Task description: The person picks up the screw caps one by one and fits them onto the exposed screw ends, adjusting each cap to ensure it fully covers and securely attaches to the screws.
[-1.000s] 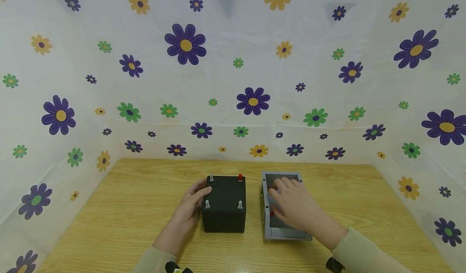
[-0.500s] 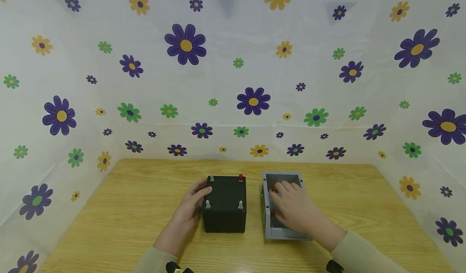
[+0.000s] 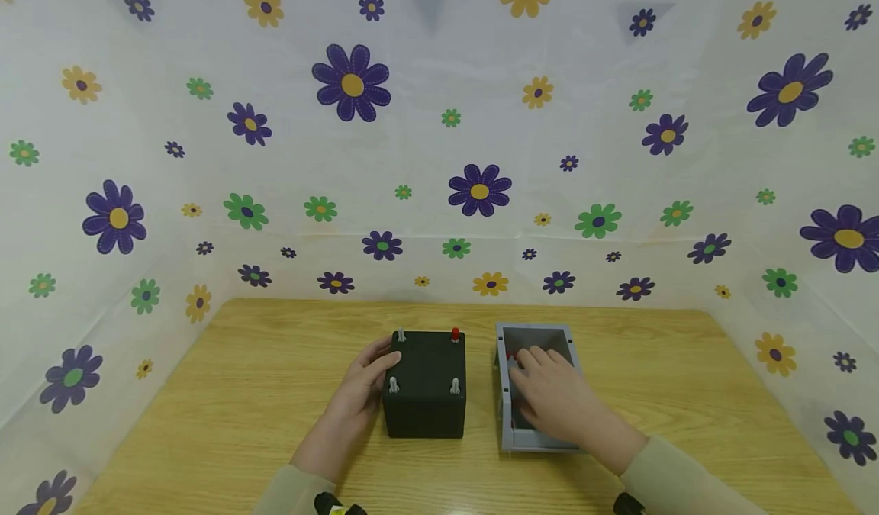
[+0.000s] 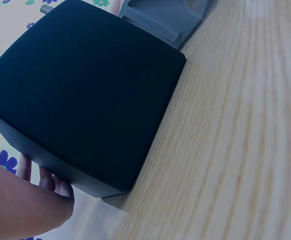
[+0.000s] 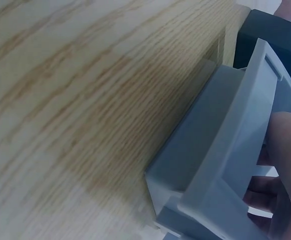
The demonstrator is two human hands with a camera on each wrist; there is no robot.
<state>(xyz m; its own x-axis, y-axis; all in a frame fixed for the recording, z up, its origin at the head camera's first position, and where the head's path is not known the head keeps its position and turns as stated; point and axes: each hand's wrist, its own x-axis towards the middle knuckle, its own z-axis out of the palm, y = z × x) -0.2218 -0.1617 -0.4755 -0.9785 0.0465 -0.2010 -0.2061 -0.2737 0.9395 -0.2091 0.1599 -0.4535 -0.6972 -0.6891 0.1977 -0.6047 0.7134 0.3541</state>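
- Fingers of the left hand [image 3: 357, 393] grip the black box [image 3: 426, 370] at its left side, the thumb resting over the top edge and the other fingers along the side wall.
- Fingers of the right hand [image 3: 555, 394] are bent and reach down inside the grey bin [image 3: 532, 326]; whether they pinch anything I cannot tell, as the fingertips are hidden.
- A yellow label [image 3: 337, 510] on the black wrist gear [image 3: 324, 502] at the left wrist is too small to read.
- The black box stands on the wooden table [image 3: 240, 393], directly against the left fingers and apart from the right ones. Three metal levers [image 3: 394, 384] and one red-capped lever [image 3: 455, 335] rise near its top corners.
- The grey bin is just right of the box, a gap between them.
- Inside the bin, something red [image 3: 511, 358] shows by the left wall, just beside the right fingers.
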